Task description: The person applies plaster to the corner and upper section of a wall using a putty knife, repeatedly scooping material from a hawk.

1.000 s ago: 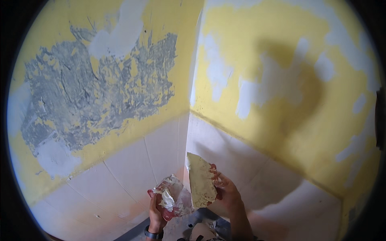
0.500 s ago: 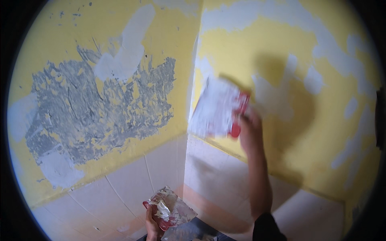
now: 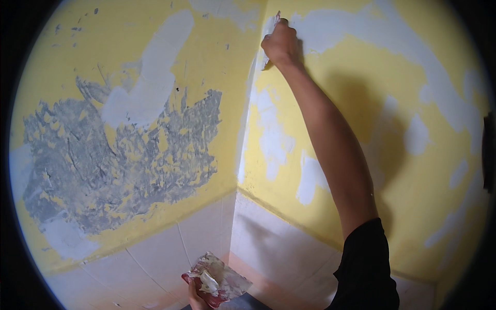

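My right hand (image 3: 282, 43) is stretched high up by the wall corner, its fingers closed around a wide putty knife (image 3: 271, 25). That blade is seen nearly edge-on against the right wall, and the hand covers most of it. Low in the middle, my left hand (image 3: 195, 298) grips a second putty knife (image 3: 233, 280) with a red back. A lump of white putty (image 3: 208, 282) lies on its smeared blade. White putty patches (image 3: 272, 135) mark the yellow right wall (image 3: 351, 67) around my right arm.
On the left wall is a large rough grey patch (image 3: 119, 160), with a smooth white patch (image 3: 157, 67) above it. Pale tiles (image 3: 274, 243) line both walls below the yellow paint. A dark object (image 3: 488, 152) shows at the right rim.
My right hand has gone up along the corner, and its putty knife has turned from broad side to nearly edge-on. The left hand keeps its hold, low down. The view has tilted up slightly.
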Demonstrator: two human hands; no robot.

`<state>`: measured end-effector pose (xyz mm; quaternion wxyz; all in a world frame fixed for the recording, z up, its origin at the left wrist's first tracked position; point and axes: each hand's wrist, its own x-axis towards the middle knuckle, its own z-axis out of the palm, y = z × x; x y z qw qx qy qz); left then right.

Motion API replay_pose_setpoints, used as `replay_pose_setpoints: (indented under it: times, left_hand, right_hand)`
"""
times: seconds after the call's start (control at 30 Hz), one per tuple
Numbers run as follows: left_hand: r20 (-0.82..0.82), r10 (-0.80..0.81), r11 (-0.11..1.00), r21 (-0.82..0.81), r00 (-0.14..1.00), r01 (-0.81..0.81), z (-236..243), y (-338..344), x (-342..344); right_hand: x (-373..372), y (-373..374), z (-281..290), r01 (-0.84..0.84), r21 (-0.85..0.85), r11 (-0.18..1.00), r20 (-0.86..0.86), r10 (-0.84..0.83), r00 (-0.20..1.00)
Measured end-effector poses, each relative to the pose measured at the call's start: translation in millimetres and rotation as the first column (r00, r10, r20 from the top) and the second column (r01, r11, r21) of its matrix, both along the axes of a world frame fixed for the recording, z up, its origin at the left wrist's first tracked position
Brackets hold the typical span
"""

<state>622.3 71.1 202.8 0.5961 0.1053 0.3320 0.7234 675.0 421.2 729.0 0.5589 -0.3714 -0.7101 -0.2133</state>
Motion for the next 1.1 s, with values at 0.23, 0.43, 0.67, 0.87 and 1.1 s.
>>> replay_pose_setpoints:
  times: [0.23, 0.43, 0.67, 0.87, 1.1]
  left_hand:
    - [0.026, 0.067, 0.992, -0.104, 0.997, -0.064, -24, 3, 6]
    - [-0.042, 0.111, 0.964, -0.239, 0.993, -0.118, -26, -20, -6]
    - [-0.094, 0.146, 0.959, -0.230, 0.985, -0.165, -20, -34, -14]
    - [-0.105, 0.143, 0.967, -0.199, 0.984, -0.161, -12, -40, -18]
    - [-0.149, 0.173, 0.957, -0.207, 0.973, -0.202, -23, -32, -11]
  right_hand:
    - [-57, 17, -8, -0.064, 0.074, 0.995, -0.029, 0.067, 0.997]
    - [-42, 21, -24, -0.089, 0.134, 0.987, 0.095, 0.077, 0.992]
    - [45, -109, 40, -0.172, -0.219, 0.960, -0.107, 0.151, 0.983]
    - [1, -59, 24, -0.151, -0.249, 0.957, -0.110, 0.127, 0.986]
    - [-17, 24, -10, -0.166, 0.271, 0.948, 0.054, 0.157, 0.986]
